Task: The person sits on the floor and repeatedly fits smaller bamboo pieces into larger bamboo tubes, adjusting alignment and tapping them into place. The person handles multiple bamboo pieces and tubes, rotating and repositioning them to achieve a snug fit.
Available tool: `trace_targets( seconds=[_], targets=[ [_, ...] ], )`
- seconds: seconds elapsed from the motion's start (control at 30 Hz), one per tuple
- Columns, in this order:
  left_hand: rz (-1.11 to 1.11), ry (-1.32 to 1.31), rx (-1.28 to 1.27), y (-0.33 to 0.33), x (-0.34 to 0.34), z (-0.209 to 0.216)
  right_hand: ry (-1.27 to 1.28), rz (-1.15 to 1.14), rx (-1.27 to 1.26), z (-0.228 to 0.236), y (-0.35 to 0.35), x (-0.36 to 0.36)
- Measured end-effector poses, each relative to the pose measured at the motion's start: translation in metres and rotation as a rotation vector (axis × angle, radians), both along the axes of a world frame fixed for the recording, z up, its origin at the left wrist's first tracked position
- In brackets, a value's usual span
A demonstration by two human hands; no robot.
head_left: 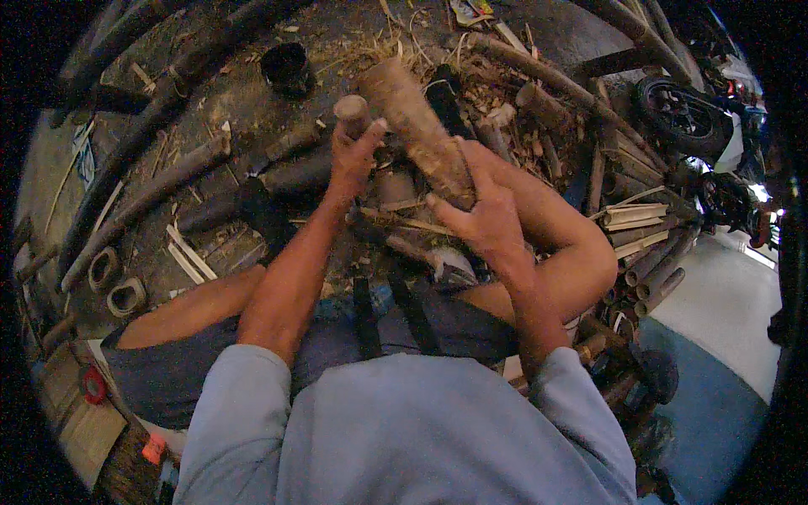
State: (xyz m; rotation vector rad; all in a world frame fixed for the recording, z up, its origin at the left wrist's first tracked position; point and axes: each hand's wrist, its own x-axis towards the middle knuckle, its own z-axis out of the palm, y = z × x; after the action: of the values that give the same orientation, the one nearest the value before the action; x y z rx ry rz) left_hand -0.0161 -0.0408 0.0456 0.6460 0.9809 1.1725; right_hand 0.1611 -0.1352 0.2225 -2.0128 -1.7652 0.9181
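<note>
My left hand [357, 158] is closed round a short round piece of wood [352, 109], whose pale end points up. Just right of it is a thick, brown bamboo-like section [412, 118], tilted with its far end to the upper left. Its near end lies in my right hand [488, 210], thumb on one side and fingers on the other. The two pieces are close together; whether they touch I cannot tell. Below them, between my legs, lies a tool with a metal-looking head [453, 265].
Bamboo poles [194, 164] lie on the left, beside two cut rings [126, 296]. A black pot-like container [286, 67] stands at the far side. Split strips [635, 217] and bamboo tubes [644, 282] are stacked on the right. A motorcycle wheel [683, 116] stands beyond them.
</note>
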Motion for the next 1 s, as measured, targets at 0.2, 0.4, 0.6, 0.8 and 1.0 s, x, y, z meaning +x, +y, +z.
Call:
trace_targets(
  seconds=[0.2, 0.4, 0.6, 0.8, 1.0],
  targets=[
    [-0.124, 0.261, 0.114, 0.007, -0.008, 0.034, 0.199, -0.214, 0.057, 0.012, -0.016, 0.005],
    [-0.161, 0.258, 0.075, 0.004, -0.002, 0.034, 0.204, -0.142, 0.215, 0.018, -0.01, 0.004],
    [-0.134, 0.246, 0.105, 0.005, -0.006, 0.035, 0.252, -0.099, 0.321, 0.027, 0.005, 0.0],
    [-0.265, 0.304, 0.052, 0.017, -0.016, 0.021, 0.379, -0.151, 0.312, 0.04, 0.017, -0.018],
    [-0.388, 0.322, -0.057, 0.022, -0.015, 0.006, -0.231, 0.081, -0.039, 0.014, 0.042, -0.032]
  ],
)
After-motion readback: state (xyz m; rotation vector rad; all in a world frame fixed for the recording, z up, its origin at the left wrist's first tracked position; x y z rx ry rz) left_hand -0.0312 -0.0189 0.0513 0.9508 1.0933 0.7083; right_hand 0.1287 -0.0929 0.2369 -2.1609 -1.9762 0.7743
